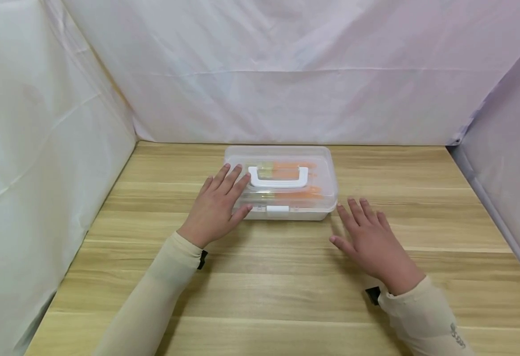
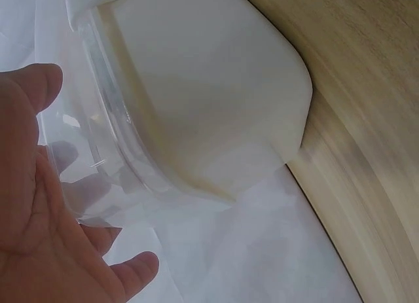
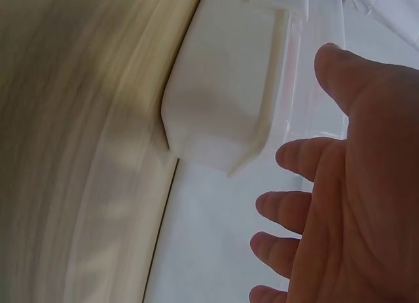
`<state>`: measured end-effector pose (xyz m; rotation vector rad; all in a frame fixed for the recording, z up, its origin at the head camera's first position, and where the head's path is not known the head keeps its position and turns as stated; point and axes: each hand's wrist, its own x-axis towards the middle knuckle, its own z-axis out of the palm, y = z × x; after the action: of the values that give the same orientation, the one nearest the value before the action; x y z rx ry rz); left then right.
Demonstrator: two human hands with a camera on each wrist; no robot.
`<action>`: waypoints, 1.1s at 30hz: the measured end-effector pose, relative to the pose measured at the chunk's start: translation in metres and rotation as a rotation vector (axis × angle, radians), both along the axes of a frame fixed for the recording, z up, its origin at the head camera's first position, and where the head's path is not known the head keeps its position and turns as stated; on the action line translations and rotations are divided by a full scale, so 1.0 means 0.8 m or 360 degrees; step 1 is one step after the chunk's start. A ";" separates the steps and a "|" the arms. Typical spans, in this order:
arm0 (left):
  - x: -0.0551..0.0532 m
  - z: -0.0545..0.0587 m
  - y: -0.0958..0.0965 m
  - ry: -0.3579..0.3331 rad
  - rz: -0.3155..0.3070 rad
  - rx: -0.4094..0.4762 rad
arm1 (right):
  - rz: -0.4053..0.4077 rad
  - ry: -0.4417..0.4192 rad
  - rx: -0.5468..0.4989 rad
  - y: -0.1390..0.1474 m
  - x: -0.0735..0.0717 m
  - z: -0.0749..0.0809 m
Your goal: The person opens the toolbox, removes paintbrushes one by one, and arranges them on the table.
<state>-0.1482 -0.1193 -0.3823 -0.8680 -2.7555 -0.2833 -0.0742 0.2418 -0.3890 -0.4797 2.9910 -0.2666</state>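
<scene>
A lidded plastic box with a clear top, a white carrying handle and a white front latch sits on the wooden table. Orange and yellowish items show through its lid. My left hand is over the box's left end, fingers spread and straight; in the left wrist view, its fingers lie along the clear lid. Off the front right corner is my right hand, fingers extended with nothing in them. The right wrist view shows the box's pale side wall beyond those fingers.
White cloth hangs behind the table, with more cloth along the left side and the right side. The box stands close to the table's back edge. Pale sleeves cover both forearms, and a small black piece pokes out at each wrist.
</scene>
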 end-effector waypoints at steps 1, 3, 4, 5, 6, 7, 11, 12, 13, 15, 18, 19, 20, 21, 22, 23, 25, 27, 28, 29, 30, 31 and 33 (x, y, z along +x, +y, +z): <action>0.000 0.000 0.000 0.0000 0.0000 0.0002 | 0.0003 -0.0005 0.0004 -0.002 0.001 0.000; 0.000 -0.001 0.000 -0.0002 -0.0002 0.0002 | 0.0006 -0.0015 0.0016 -0.004 0.003 -0.001; 0.000 0.000 0.000 -0.0001 -0.0003 0.0004 | 0.0008 -0.0017 0.0021 -0.006 0.003 -0.002; 0.000 -0.001 0.000 0.0000 -0.0002 0.0003 | 0.0009 -0.0029 0.0025 -0.007 0.004 -0.001; 0.000 -0.001 0.000 0.0002 -0.0003 0.0002 | 0.0011 -0.0033 0.0029 -0.009 0.005 -0.001; 0.000 -0.001 0.000 0.0000 -0.0003 0.0003 | 0.0015 -0.0034 0.0033 -0.010 0.006 -0.001; 0.000 -0.001 -0.001 0.0006 -0.0005 0.0004 | 0.0040 -0.0033 0.0028 -0.017 0.011 0.000; 0.000 -0.001 -0.001 0.0009 -0.0005 0.0006 | 0.0049 -0.0024 0.0023 -0.019 0.012 0.000; 0.000 -0.002 -0.001 0.0013 -0.0005 0.0010 | 0.0058 -0.0011 0.0019 -0.021 0.013 -0.001; -0.001 -0.002 -0.001 0.0023 -0.0008 0.0014 | 0.0070 0.0005 0.0005 -0.024 0.014 -0.002; -0.001 -0.003 -0.001 0.0029 -0.0014 0.0017 | 0.0085 0.0029 -0.0003 -0.028 0.016 -0.005; -0.001 -0.002 -0.001 0.0028 -0.0015 0.0018 | 0.0087 0.0033 -0.0006 -0.028 0.016 -0.007; -0.001 -0.002 0.000 0.0025 -0.0016 0.0018 | 0.0089 0.0034 -0.0006 -0.029 0.017 -0.007; 0.000 -0.002 0.000 0.0022 -0.0017 0.0019 | 0.0092 0.0038 -0.0008 -0.030 0.017 -0.008; 0.000 -0.001 0.000 0.0018 -0.0017 0.0020 | 0.0095 0.0042 -0.0010 -0.031 0.017 -0.009; 0.000 -0.001 0.000 0.0016 -0.0016 0.0020 | 0.0096 0.0040 -0.0015 -0.032 0.018 -0.010; 0.001 -0.001 0.000 0.0014 -0.0015 0.0020 | 0.0096 0.0038 -0.0015 -0.033 0.018 -0.011; 0.001 0.000 0.000 0.0016 -0.0014 0.0018 | 0.0101 0.0041 -0.0010 -0.034 0.019 -0.011; 0.000 0.000 0.000 0.0019 -0.0013 0.0017 | 0.0104 0.0033 -0.0004 -0.035 0.019 -0.010; 0.000 0.000 0.000 0.0022 -0.0011 0.0014 | 0.0112 0.0025 0.0002 -0.035 0.019 -0.011; 0.000 0.000 0.000 0.0022 -0.0010 0.0011 | 0.0121 0.0021 0.0008 -0.036 0.019 -0.012; 0.000 0.000 0.000 0.0022 -0.0009 0.0010 | 0.0131 0.0010 0.0010 -0.036 0.019 -0.013; 0.001 0.000 0.000 0.0023 -0.0007 0.0006 | 0.0150 -0.0007 0.0007 -0.038 0.018 -0.015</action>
<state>-0.1478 -0.1191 -0.3820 -0.8721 -2.7391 -0.2818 -0.0600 0.2118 -0.4007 -0.6166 2.9532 -0.2524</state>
